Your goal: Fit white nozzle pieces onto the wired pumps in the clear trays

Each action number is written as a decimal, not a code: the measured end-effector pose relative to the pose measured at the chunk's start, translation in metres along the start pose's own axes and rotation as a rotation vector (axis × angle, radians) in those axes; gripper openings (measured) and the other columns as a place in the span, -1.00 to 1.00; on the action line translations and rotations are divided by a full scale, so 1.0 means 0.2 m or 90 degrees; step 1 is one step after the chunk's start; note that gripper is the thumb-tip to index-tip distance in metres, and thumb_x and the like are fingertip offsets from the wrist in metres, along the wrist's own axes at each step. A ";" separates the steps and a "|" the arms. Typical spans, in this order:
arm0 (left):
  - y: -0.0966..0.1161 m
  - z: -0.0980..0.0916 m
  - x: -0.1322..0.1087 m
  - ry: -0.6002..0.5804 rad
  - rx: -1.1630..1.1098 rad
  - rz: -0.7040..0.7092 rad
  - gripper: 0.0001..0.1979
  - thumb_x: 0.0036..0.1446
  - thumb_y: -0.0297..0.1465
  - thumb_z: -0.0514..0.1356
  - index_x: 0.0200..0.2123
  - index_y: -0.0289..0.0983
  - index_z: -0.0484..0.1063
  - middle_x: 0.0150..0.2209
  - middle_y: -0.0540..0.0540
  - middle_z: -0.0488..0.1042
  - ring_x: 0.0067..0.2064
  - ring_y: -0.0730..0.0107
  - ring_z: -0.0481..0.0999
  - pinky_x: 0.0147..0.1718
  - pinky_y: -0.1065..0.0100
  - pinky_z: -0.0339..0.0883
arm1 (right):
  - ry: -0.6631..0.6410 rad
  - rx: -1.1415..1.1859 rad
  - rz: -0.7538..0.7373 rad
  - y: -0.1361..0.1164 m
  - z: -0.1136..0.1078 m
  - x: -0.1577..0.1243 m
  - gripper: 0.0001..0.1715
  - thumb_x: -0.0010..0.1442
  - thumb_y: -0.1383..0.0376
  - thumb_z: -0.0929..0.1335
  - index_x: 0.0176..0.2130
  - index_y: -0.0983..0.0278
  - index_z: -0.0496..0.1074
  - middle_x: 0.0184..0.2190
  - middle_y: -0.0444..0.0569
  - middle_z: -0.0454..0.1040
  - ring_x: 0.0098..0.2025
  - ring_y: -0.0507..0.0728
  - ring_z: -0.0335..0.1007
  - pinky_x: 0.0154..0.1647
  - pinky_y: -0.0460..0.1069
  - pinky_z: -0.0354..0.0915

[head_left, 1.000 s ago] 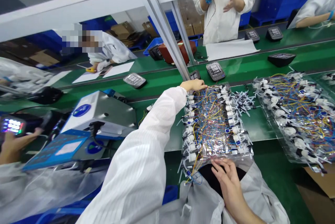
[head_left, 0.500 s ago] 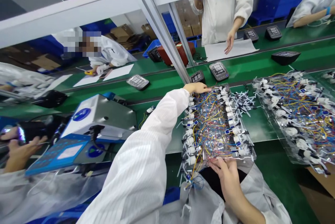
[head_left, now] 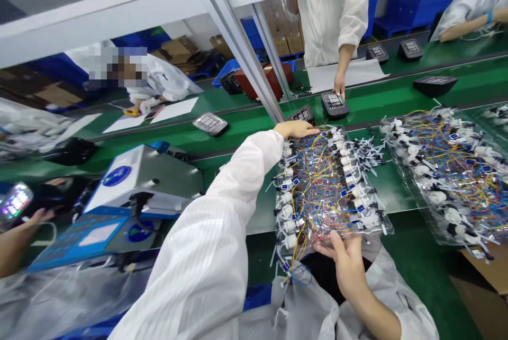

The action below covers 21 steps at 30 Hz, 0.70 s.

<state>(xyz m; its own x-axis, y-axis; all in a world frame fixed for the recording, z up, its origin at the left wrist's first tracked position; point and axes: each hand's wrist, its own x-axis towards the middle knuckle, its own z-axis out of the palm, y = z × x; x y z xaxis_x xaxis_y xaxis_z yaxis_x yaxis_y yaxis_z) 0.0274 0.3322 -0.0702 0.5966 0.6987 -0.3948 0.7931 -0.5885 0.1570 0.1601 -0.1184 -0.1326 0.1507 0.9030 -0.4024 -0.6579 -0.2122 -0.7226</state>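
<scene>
A clear plastic tray [head_left: 323, 202] lies before me, full of small white parts with black ends, white ties and thin coloured wires. My left hand [head_left: 297, 129] reaches across and is closed on its far edge, fingers partly hidden. At the near edge my right hand [head_left: 345, 260] grips the rim, thumb on top and fingers underneath. The near end of the tray juts over the table's front edge. Some wires [head_left: 296, 271] hang off its near left corner. A heap of loose white and black ties [head_left: 367, 153] lies just right of the tray.
A second filled clear tray [head_left: 440, 170] stands to the right. Several display units [head_left: 211, 124] sit along the green belt beyond. A metal post [head_left: 238, 38] rises at the back. On the left are a white-and-blue machine [head_left: 138, 181] and a co-worker's hand [head_left: 24, 234].
The co-worker across the belt has lowered a hand onto a display unit. My hands keep hold of the tray, which has hardly moved. At left, the neighbour's lit unit has tilted.
</scene>
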 end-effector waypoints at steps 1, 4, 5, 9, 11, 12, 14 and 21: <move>0.01 -0.02 0.00 -0.003 0.007 -0.003 -0.11 0.21 0.33 -0.16 0.12 -0.19 0.57 0.09 -0.22 0.62 0.01 0.11 0.59 0.07 0.23 0.37 | -0.006 0.005 -0.004 -0.01 0.00 0.00 -0.11 0.27 0.02 0.50 0.36 0.01 0.03 0.32 0.10 0.36 0.04 0.27 0.61 -0.10 0.26 0.65; 0.04 -0.10 -0.01 -0.017 0.025 -0.008 -0.10 0.20 0.34 -0.15 0.12 -0.19 0.57 0.07 -0.21 0.63 0.00 0.11 0.60 0.05 0.24 0.38 | -0.019 0.022 -0.011 -0.05 0.01 0.00 -0.17 0.29 0.05 0.49 0.34 0.01 0.05 0.27 0.07 0.41 0.04 0.25 0.60 -0.10 0.27 0.65; 0.05 -0.12 -0.01 -0.020 0.031 -0.006 -0.09 0.20 0.34 -0.15 0.12 -0.20 0.57 0.07 -0.22 0.62 0.00 0.10 0.60 0.05 0.24 0.38 | -0.018 0.026 -0.015 -0.06 0.01 0.00 -0.20 0.29 0.06 0.49 0.32 0.02 0.07 0.24 0.06 0.44 0.03 0.25 0.60 -0.10 0.27 0.65; 0.10 -0.23 -0.03 -0.014 0.063 0.000 -0.10 0.22 0.32 -0.18 0.18 -0.18 0.54 0.12 -0.21 0.60 0.05 0.10 0.58 0.10 0.24 0.36 | -0.018 0.028 -0.030 -0.12 0.01 0.01 -0.31 0.28 0.06 0.49 0.21 0.06 0.14 0.10 -0.02 0.51 -0.03 0.20 0.61 -0.11 0.27 0.66; 0.12 -0.29 -0.04 -0.007 0.079 0.001 -0.10 0.23 0.31 -0.19 0.18 -0.19 0.53 0.12 -0.21 0.60 0.06 0.09 0.58 0.11 0.24 0.35 | -0.029 0.030 -0.037 -0.16 0.02 0.02 -0.32 0.29 0.06 0.49 0.21 0.05 0.12 0.08 -0.04 0.51 -0.06 0.18 0.62 -0.10 0.28 0.66; 0.13 -0.32 -0.04 -0.001 0.086 0.002 -0.10 0.24 0.30 -0.20 0.18 -0.21 0.53 0.12 -0.22 0.60 0.05 0.08 0.58 0.12 0.24 0.35 | -0.036 0.031 -0.041 -0.19 0.03 0.02 -0.31 0.30 0.06 0.49 0.22 0.04 0.10 0.07 -0.05 0.51 -0.06 0.18 0.62 -0.09 0.27 0.66; 0.14 -0.40 -0.05 0.016 0.094 0.003 -0.08 0.24 0.30 -0.21 0.18 -0.24 0.53 0.11 -0.23 0.60 0.04 0.08 0.58 0.13 0.23 0.35 | -0.054 0.028 -0.052 -0.25 0.04 0.03 -0.29 0.30 0.07 0.49 0.24 0.03 0.09 0.04 -0.05 0.51 -0.07 0.16 0.62 -0.08 0.24 0.66; 0.30 -0.70 0.02 0.088 0.115 -0.013 -0.07 0.25 0.30 -0.20 0.09 -0.33 0.56 -0.04 -0.24 0.61 -0.05 0.14 0.58 0.10 0.26 0.37 | -0.068 0.040 -0.115 -0.62 -0.02 0.04 -0.24 0.27 0.11 0.50 0.28 -0.02 0.09 -0.03 -0.13 0.52 -0.21 0.12 0.62 -0.21 0.21 0.67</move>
<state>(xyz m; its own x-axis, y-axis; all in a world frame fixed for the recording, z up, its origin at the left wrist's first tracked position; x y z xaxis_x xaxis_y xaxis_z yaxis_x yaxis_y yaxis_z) 0.0945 0.3563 0.0642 0.6016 0.7528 -0.2671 0.7776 -0.6284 -0.0199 0.2452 -0.0861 -0.0480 0.1932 0.9594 -0.2055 -0.6723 -0.0230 -0.7399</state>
